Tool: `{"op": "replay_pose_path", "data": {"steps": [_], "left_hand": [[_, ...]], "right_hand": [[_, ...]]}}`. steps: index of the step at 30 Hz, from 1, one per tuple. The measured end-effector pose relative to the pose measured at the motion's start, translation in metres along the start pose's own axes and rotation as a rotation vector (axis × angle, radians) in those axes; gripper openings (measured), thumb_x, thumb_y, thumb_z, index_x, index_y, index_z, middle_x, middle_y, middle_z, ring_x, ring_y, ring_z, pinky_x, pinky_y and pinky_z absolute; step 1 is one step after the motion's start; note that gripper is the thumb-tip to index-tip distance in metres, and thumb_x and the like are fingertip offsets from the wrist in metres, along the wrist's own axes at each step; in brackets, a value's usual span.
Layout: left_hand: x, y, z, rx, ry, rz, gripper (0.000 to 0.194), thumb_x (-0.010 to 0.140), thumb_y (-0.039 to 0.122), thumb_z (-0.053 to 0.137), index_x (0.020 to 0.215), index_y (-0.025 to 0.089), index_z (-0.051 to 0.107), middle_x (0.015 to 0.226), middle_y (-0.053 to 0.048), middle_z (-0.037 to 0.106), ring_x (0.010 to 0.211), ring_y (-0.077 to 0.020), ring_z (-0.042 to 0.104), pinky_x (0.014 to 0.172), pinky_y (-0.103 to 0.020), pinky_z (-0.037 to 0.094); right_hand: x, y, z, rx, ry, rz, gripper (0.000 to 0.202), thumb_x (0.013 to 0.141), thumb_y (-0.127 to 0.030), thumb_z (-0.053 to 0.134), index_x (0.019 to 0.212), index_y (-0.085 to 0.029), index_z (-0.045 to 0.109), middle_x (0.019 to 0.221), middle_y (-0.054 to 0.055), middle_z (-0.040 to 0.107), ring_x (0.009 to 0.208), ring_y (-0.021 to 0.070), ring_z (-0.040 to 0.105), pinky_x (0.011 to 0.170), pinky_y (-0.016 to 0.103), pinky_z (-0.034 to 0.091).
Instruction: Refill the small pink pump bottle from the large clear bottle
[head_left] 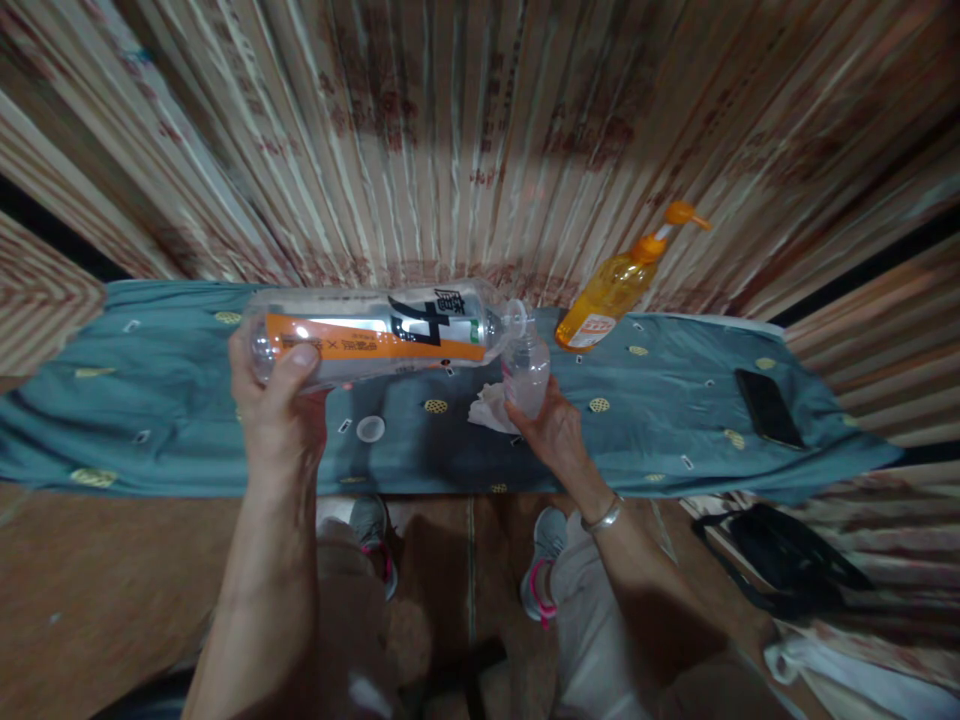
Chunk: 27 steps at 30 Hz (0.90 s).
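Head view: the left hand (281, 420) is wrapped around the base end of a large clear bottle (360, 345), thumb laid along the near side of its orange label, the grip spread to the bottle's width; the right hand (553, 425) holds a small clear container (526, 378) by its lower part in a narrower grip. The large bottle lies nearly level above the cloth-covered table (660, 400), left of centre; its long axis runs left to right, base at left, uncapped mouth pointing right; the mouth meets the top of the small container in the view, but whether the two touch cannot be told. The small container points its top toward the far side, its long axis running roughly far to near; crumpled white tissue (487, 408) lies just left of it; a round white cap (370, 429) lies nearer and farther left; an orange pump bottle (607, 300) stands at the far edge, to the right; a black phone (769, 408) lies at far right.
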<state>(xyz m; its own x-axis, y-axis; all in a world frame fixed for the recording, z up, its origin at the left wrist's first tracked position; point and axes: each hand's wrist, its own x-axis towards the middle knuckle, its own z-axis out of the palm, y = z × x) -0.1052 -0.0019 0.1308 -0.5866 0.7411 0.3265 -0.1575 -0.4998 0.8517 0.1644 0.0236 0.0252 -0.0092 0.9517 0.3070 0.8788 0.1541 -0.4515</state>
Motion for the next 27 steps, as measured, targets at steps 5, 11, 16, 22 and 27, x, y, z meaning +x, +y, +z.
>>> {"op": "replay_pose_path", "data": {"steps": [5, 11, 16, 22, 27], "left_hand": [[0.0003, -0.0003, -0.0005, 0.022, -0.017, -0.002, 0.051, 0.048, 0.029, 0.076, 0.096, 0.024, 0.056, 0.080, 0.001, 0.056, 0.062, -0.0144, 0.053, 0.050, -0.037, 0.056], [-0.0002, 0.0001, -0.0007, 0.016, -0.013, -0.005, 0.052, 0.047, 0.029, 0.076, 0.095, 0.025, 0.056, 0.081, 0.001, 0.056, 0.062, -0.0133, 0.052, 0.050, -0.035, 0.056], [0.0000, -0.0007, -0.0012, 0.005, -0.003, 0.003, 0.054, 0.047, 0.027, 0.077, 0.096, 0.025, 0.055, 0.080, 0.002, 0.055, 0.062, -0.0134, 0.053, 0.051, -0.037, 0.057], [-0.0001, -0.0007, -0.0009, 0.019, -0.029, 0.022, 0.053, 0.049, 0.030, 0.077, 0.097, 0.026, 0.055, 0.083, 0.002, 0.055, 0.064, -0.0144, 0.054, 0.055, -0.040, 0.057], [0.0001, -0.0013, -0.0026, 0.045, -0.044, 0.029, 0.050, 0.052, 0.031, 0.076, 0.097, 0.026, 0.054, 0.081, 0.003, 0.054, 0.062, -0.0134, 0.052, 0.057, -0.041, 0.057]], "right_hand": [[0.0001, 0.0019, 0.0022, 0.008, 0.023, -0.007, 0.063, 0.083, -0.045, 0.062, 0.135, -0.016, 0.042, 0.099, 0.017, 0.073, 0.086, 0.0304, 0.071, 0.073, 0.048, 0.058], [0.0004, 0.0018, 0.0014, -0.014, -0.005, 0.005, 0.065, 0.083, -0.046, 0.061, 0.135, -0.013, 0.041, 0.099, 0.018, 0.073, 0.086, 0.0310, 0.071, 0.073, 0.048, 0.058], [0.0008, 0.0007, 0.0002, -0.008, -0.012, 0.004, 0.062, 0.083, -0.045, 0.063, 0.132, -0.012, 0.043, 0.100, 0.019, 0.073, 0.087, 0.0304, 0.071, 0.074, 0.047, 0.058], [0.0012, 0.0000, -0.0010, -0.037, -0.037, 0.012, 0.064, 0.083, -0.045, 0.062, 0.134, -0.013, 0.041, 0.098, 0.018, 0.073, 0.087, 0.0310, 0.071, 0.071, 0.046, 0.058], [0.0009, -0.0007, -0.0013, -0.008, -0.020, 0.017, 0.062, 0.082, -0.043, 0.063, 0.133, -0.014, 0.042, 0.099, 0.018, 0.073, 0.087, 0.0303, 0.071, 0.073, 0.045, 0.058]]}}
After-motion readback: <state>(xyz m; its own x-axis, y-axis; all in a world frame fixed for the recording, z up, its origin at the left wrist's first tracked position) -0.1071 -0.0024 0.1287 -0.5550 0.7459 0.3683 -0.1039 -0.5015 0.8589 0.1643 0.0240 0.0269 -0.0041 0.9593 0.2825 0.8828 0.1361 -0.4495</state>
